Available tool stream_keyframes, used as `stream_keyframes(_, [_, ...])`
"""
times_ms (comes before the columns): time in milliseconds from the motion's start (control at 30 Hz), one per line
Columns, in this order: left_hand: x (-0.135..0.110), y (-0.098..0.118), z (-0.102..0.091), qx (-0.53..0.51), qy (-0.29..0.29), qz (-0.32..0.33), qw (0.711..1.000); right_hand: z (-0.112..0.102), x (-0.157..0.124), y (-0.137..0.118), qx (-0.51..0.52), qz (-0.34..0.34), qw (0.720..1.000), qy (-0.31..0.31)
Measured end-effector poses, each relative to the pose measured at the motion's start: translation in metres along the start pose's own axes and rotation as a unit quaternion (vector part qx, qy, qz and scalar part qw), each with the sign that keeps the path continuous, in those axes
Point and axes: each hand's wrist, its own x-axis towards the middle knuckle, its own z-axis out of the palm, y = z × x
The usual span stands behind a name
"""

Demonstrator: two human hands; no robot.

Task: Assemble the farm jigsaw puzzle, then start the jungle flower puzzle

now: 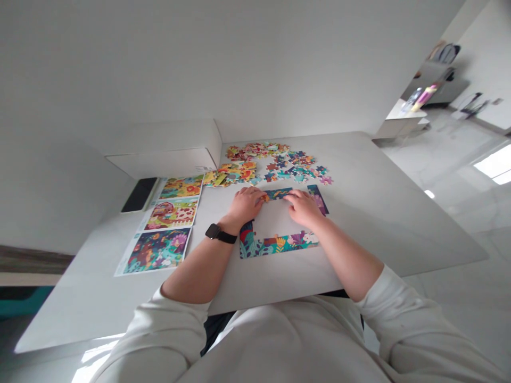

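Note:
A partly joined jigsaw frame (pixel 275 244) lies on the white table (pixel 379 223) in front of me, with a bottom strip, a short left stub and a top strip (pixel 279 193). My left hand (pixel 245 205), a black watch on its wrist, rests curled at the left end of the top strip, fingertips pinched on a small orange piece (pixel 264 198). My right hand (pixel 304 207) lies fingers-down on the right part of the top strip, pressing it.
Several loose colourful pieces (pixel 275 159) are heaped beyond the hands. Three picture sheets (pixel 167 223) lie at the left, with a black phone (pixel 139 194) beside them and a white box (pixel 167 151) behind. The table's near edge is at my chest.

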Motion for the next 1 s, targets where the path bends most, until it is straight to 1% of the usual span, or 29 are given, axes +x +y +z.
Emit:
stream_keyframes(333, [0.0007,0.0021,-0.0032,-0.005,-0.004,0.004,1.000,0.0033,-0.0001,0.0006,-0.004,-0.002,1.000,0.005])
stream_keyframes(500, [0.0019,-0.0005,-0.0019,-0.023,-0.009,0.050,0.998,0.0014,-0.0014,-0.0013,-0.003,-0.002,1.000,0.004])
stream_keyframes(567, [0.0022,-0.0009,-0.0021,-0.026,-0.007,0.059,0.998,0.0009,-0.0020,-0.0020,-0.004,-0.003,1.000,0.006])
stream_keyframes(867, [0.0030,-0.0003,-0.0044,-0.022,-0.016,0.054,0.998,0.0028,-0.0023,-0.0015,-0.004,-0.006,1.000,0.012])
stream_keyframes(1000, [0.0017,0.0000,-0.0017,-0.031,-0.007,0.047,0.998,0.0027,-0.0022,-0.0007,-0.002,-0.004,1.000,0.008])
